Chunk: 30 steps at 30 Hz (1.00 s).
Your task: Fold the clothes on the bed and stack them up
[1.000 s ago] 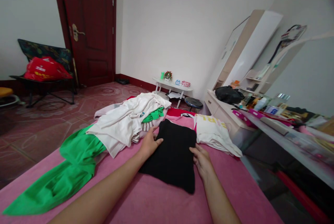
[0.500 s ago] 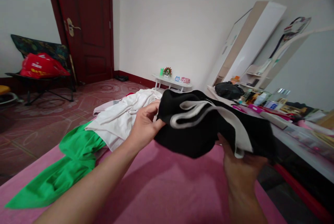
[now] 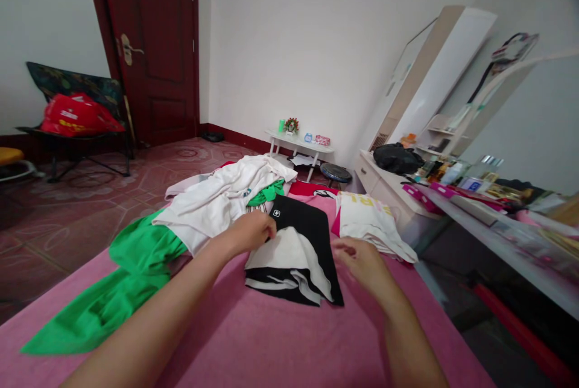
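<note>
A folded black garment with white panels (image 3: 298, 255) lies on the pink bed cover (image 3: 280, 340) in front of me. My left hand (image 3: 251, 232) pinches its upper left edge with curled fingers. Just right of the garment, my right hand (image 3: 359, 258) hovers with its fingers loosely apart, holding nothing. A heap of white clothes (image 3: 221, 201) lies to the left of the garment, with a green garment (image 3: 122, 279) trailing toward me. A folded white shirt with yellow lettering (image 3: 373, 225) rests to the right.
The bed's right edge drops beside a cluttered dresser (image 3: 452, 195) with a black bag (image 3: 398, 159). Beyond the bed stand a small white table (image 3: 298, 143) and a round stool (image 3: 335, 174). A dark red door (image 3: 154, 50) and a chair with a red bag (image 3: 75, 116) are at left.
The black garment was lifted off the bed in both hands, turned over, and now lies back down with its white panels up. My right hand has let go of it.
</note>
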{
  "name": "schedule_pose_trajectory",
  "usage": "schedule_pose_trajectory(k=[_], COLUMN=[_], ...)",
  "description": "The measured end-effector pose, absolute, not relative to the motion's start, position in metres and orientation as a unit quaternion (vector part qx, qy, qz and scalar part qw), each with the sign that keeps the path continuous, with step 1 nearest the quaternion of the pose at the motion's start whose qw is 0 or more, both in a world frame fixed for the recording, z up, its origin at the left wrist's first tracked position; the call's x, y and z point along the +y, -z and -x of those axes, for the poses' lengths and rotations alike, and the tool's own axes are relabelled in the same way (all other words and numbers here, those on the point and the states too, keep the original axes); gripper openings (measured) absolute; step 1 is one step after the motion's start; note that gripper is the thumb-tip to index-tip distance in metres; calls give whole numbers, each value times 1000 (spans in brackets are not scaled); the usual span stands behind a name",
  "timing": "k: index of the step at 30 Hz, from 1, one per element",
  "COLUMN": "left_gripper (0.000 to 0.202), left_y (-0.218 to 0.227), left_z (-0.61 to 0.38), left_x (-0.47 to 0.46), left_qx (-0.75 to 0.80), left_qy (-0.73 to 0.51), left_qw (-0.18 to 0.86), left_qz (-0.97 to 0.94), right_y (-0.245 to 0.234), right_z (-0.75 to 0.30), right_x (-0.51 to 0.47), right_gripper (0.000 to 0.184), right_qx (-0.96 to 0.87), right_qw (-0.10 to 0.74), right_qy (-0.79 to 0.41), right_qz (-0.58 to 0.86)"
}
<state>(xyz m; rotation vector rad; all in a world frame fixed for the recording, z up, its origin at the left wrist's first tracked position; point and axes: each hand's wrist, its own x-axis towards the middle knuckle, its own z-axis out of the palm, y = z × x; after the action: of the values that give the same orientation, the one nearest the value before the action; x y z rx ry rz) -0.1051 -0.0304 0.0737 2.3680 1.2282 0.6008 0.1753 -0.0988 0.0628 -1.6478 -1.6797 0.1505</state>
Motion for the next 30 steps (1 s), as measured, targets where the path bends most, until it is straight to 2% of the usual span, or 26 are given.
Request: schedule_pose_trajectory(k=[3,5,7,9,12,14,17,19,23,26,30], left_gripper=[31,36,33,27,25,22,18,21,22,27,26], left_y=[-81,-71,-52,-32,-19,-21,-31,-35,-31,-27,-30], left_z=[83,70,62,62,68,71,65,56,37,33,36], left_x=[-46,-54,-56,-51,-39,-36,-44,-54,-68,-71,-69], left_qx=[390,351,340,353,379,399,416,421,437,448,457], left_qy=[-357,-384,-334,-270,-235,-233,-204,-167,-113,-92,-76], left_qw=[113,87,95,131,185,185,122,66,3,-1,11], left_qz=[-841,-849,-874,-886,-876,-867,-877,-889,-893,-889,-886], right_y=[-58,-43,-23,-7,7,13,14,4,-33,-41,-12], right_z=[-150,-135,-129,-133,-148,-158,-164,-159,-135,-118,-115], right_x=[-91,-87,-83,-80,-76,-73,-69,-64,-46,-24,3], right_gripper=[40,44,40,35,34,30,24,21,28,39,52], right_qx=[-685,-709,-742,-736,-677,-644,-630,-642,-698,-736,-728], right_qw=[413,402,360,355,436,479,487,482,469,405,222], right_qy=[32,49,-17,-96,-161,-173,-147,-89,31,51,-28], right_qz=[599,577,566,568,571,570,587,590,541,540,648])
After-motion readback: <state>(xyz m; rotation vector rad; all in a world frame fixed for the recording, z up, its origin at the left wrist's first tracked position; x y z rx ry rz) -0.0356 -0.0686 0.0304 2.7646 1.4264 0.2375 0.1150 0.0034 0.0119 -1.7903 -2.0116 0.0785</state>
